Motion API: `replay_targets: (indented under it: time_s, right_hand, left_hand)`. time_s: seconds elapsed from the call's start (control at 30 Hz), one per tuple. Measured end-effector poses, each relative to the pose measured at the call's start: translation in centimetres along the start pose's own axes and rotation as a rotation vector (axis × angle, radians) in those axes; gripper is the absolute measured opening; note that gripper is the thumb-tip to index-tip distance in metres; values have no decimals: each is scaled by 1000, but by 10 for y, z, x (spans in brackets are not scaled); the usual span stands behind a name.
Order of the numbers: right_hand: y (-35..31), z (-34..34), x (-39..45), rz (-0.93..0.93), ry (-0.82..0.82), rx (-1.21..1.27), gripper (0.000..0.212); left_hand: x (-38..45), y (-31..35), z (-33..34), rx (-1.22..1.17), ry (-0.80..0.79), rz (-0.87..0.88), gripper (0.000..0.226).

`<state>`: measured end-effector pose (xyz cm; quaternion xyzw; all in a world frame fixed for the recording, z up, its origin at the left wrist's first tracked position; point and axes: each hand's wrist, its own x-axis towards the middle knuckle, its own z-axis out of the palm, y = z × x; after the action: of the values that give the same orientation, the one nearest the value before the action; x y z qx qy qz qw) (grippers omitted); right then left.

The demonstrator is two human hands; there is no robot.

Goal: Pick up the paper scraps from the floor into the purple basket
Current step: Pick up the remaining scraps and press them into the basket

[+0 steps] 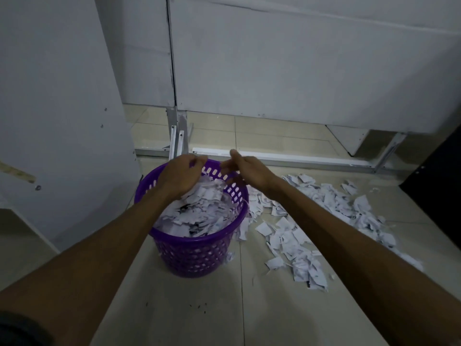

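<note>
A: Purple plastic, perforated: the purple basket (193,255) stands on the tiled floor (199,315), left of centre. Heaped with torn white paper, almost to the rim.

B: Hands?

A: Both over the basket's far rim. Left hand (180,174) hangs above the heap, fingers curled loosely inward. Can't tell if a scrap is pinched underneath, the back of the hand hides it. Right hand (245,168) is just beside it, fingers spread and drooping, thumb up, nothing held that I can see.

B: Scraps left on the floor?

A: Plenty. Paper scraps (311,228) lie in a long drift starting against the basket's right side and running out to the right. A few stick out at the basket's base.

B: Anything hidden or unclear?

A: Print on the scraps is too small to read. Right forearm covers part of the drift. White panels (299,66) behind stand on metal brackets (178,141). At the right edge a dark object (439,186) is cut off, can't identify it. Small dark specks on the tile in front of the basket, unclear what.
</note>
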<state>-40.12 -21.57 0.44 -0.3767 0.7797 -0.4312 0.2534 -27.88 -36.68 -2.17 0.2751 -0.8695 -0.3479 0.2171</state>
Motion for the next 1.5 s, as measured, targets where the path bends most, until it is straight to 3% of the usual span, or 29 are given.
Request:
replay_targets:
  time_s: [0.17,0.4,0.53,0.67,0.93,1.07,1.17,1.27,1.4,1.5]
  right_hand:
    - [13,-47,-9,78,208,195,58]
    - [92,-96,-44,348,281,168,58]
    - [150,-103,-73,613,153,99,50]
    - [191,-100,-97,914,-31,34,46]
    - [251,-80,-109,1083,-121,116,98]
    - [280,-66,-107,999,-22,-34,122]
    - [285,-58,-100,914,-5,-125,129]
    - [290,-42,-87,828,-15,-281,140]
    - [295,-37,-83,674,-44,-325,132]
    - [299,-33,-81,466,-49,-490,135]
  left_hand:
    - [14,59,34,-211,39,94,35]
    - [13,117,108,-255,-149,251,29]
    - [4,126,159,-206,-355,291,27]
    - [-3,116,206,-136,-587,172,34]
    - [-7,55,265,155,-877,-55,54]
    - [-3,24,285,235,-903,-42,81]
    - [0,6,296,349,-984,9,112]
    - [-6,-5,307,449,-1000,122,128]
    - [-10,-13,321,462,-932,231,128]
    - [-15,-14,325,388,-913,297,102]
